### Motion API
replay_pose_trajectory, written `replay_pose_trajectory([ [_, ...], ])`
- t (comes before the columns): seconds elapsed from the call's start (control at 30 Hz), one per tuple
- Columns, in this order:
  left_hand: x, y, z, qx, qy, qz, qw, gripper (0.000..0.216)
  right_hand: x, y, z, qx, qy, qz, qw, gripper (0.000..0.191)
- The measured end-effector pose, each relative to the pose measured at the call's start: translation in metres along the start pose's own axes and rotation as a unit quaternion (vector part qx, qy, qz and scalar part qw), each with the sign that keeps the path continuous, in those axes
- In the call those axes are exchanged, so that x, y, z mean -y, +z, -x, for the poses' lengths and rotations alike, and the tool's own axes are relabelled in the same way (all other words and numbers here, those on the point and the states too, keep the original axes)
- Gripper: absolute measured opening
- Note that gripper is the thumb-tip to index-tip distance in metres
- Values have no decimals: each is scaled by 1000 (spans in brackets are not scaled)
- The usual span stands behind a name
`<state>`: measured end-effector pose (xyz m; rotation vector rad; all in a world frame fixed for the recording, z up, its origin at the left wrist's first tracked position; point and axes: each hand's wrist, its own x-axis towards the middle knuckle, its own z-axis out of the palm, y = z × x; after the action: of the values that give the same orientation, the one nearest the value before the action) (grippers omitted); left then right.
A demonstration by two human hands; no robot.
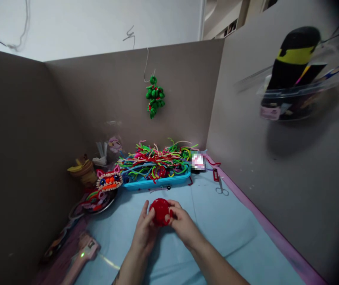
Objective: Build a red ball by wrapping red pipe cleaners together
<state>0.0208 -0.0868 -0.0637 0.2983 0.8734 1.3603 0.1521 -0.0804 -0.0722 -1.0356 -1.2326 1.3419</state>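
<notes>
A round, fuzzy red piece [160,210], seemingly made of coiled pipe cleaner, is held up over the blue cloth between both hands. My left hand [146,226] grips its left side, thumb on the front and a finger raised behind. On the right edge, my right hand [182,222] pinches it with thumb and fingers, where a short red end shows. Beyond the hands stands a blue tray [160,181] heaped with many-coloured pipe cleaners [157,156].
Small scissors [222,190] lie right of the tray. A pipe-cleaner animal face [109,181] sits above a metal bowl [105,206] at left. A pink glue gun [83,253] lies front left. A green ornament [155,97] hangs on the back panel; a clear holder [298,93] hangs right.
</notes>
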Motion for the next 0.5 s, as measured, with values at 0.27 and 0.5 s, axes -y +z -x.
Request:
replay_pose_trajectory([
  [0.27,-5,3,4,20,96,-58,993,100,-10,-6,-4,-71,-18,7,997,38],
  [0.5,-1,4,7,32,85,-62,994,103,-9,-3,-4,-50,14,-99,994,44],
])
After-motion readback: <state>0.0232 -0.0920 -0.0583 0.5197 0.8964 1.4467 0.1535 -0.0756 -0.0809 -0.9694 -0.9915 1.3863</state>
